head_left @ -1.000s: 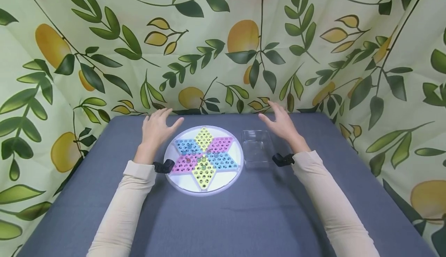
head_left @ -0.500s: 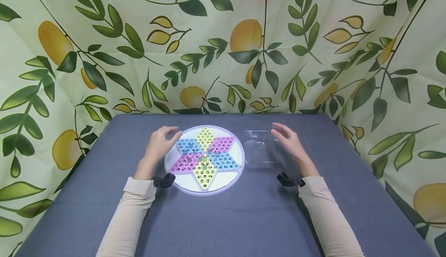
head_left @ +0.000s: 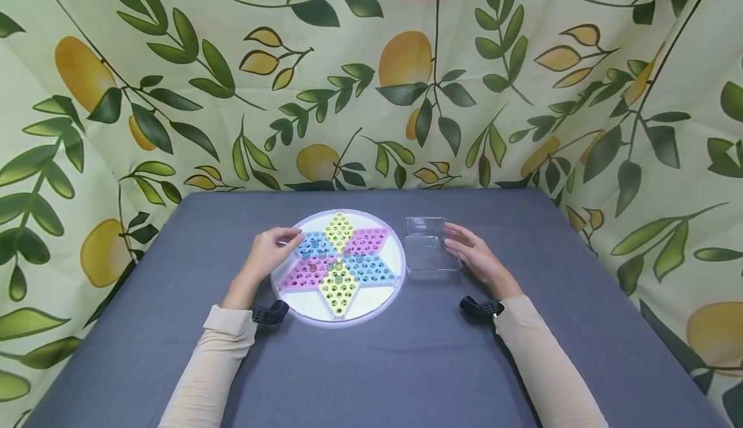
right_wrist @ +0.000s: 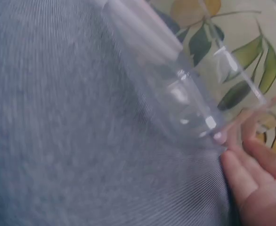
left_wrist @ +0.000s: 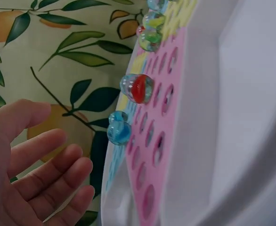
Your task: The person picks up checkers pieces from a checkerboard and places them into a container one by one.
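Note:
A round white Chinese checkers board (head_left: 371,297) with a yellow, pink and blue star lies left of the table's middle. My left hand (head_left: 267,255) hovers at its left edge, fingertips near the blue section, with nothing held. Left wrist view shows its fingers loosely bent, apart from a blue marble (left_wrist: 119,133) and a red-swirled marble (left_wrist: 140,88). Right of the board stands a clear rectangular container (head_left: 426,262). The fingers of my right hand (head_left: 477,259) lie along its right side; up close, the right wrist view has them at the container's (right_wrist: 175,96) corner.
Greenish marbles (left_wrist: 151,40) sit farther along the board. A dark blue-grey cloth (head_left: 371,376) covers the table. Behind it hangs a leaf-and-fruit patterned curtain (head_left: 348,22). Both wrists carry a black strap mount.
Both hands have come down and back toward me from raised positions. The left now hovers by the board's blue section; the right has reached the container's side. Board and container stay put.

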`<state>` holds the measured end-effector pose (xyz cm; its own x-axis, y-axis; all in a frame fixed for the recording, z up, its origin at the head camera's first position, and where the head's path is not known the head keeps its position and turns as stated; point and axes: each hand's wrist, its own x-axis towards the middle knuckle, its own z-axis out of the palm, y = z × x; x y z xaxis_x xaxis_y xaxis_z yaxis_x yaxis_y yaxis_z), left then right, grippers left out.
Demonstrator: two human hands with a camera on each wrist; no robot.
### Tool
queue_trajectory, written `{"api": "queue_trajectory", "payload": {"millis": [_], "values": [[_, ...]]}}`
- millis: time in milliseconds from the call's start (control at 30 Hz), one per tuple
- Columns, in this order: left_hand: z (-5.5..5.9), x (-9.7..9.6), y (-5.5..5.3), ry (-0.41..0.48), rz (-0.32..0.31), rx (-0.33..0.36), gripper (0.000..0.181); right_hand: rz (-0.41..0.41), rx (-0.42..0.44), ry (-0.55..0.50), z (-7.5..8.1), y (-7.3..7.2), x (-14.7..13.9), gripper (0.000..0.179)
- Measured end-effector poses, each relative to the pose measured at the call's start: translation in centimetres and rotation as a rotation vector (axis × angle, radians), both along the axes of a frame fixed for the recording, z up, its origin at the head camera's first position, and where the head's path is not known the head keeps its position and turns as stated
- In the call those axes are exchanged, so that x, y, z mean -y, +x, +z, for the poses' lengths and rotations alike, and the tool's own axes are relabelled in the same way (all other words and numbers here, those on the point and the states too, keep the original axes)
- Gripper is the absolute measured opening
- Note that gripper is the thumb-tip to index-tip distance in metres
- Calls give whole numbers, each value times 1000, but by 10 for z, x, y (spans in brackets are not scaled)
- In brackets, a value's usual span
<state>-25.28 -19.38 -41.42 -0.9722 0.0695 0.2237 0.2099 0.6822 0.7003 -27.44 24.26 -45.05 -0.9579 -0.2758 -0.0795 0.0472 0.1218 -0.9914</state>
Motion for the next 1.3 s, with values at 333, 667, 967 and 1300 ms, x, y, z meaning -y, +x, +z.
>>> {"api": "queue_trajectory", "payload": {"millis": [333,667,967,1300], "values": [[-15,8,-3,-11,-82,54,30,75,55,-97,-11,-9,-4,74],[-21,7,-6,-66,-107,95,25,112,43,-111,-13,-8,-6,74],[-20,3,-3,-78,-57,120,23,108,27,-73,-13,-8,-3,74],[-14,-6,-2,46,-51,126,26,91,18,-56,-14,-6,-4,73]]}}
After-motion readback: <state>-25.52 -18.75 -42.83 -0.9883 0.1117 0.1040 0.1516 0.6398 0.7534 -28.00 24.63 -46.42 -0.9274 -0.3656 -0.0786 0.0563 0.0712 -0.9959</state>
